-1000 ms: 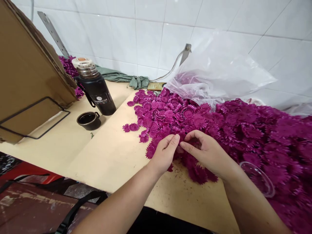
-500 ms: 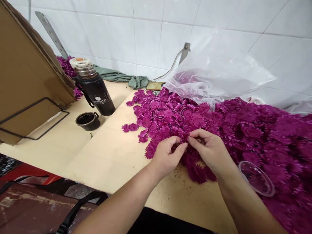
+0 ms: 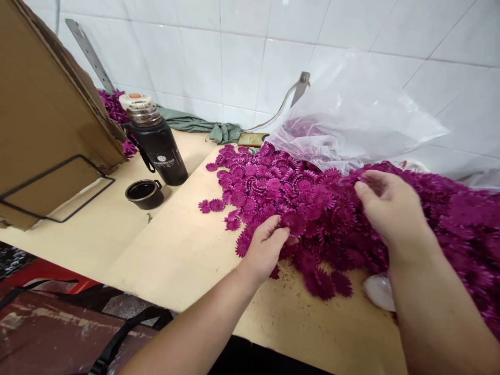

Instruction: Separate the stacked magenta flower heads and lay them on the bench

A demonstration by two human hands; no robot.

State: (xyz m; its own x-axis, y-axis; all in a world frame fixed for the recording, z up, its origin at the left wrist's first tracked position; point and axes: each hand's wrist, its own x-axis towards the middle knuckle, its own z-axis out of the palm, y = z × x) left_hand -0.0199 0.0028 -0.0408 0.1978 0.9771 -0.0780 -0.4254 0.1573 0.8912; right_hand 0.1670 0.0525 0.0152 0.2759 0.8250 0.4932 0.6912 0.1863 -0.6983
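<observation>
A magenta flower piece (image 3: 294,224) is pinched by the left hand (image 3: 267,245) beside a heap of similar pieces (image 3: 269,185), over which the right hand (image 3: 394,208) is held, while a black bottle (image 3: 164,151) and a small dark cup (image 3: 150,200) are seen farther left on the pale tabletop (image 3: 167,250).

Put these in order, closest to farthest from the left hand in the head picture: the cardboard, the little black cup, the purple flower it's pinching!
From the left hand:
1. Purple flower: pinched in the hand.
2. Black cup: off to the left.
3. Cardboard: farther left, past the cup.
</observation>
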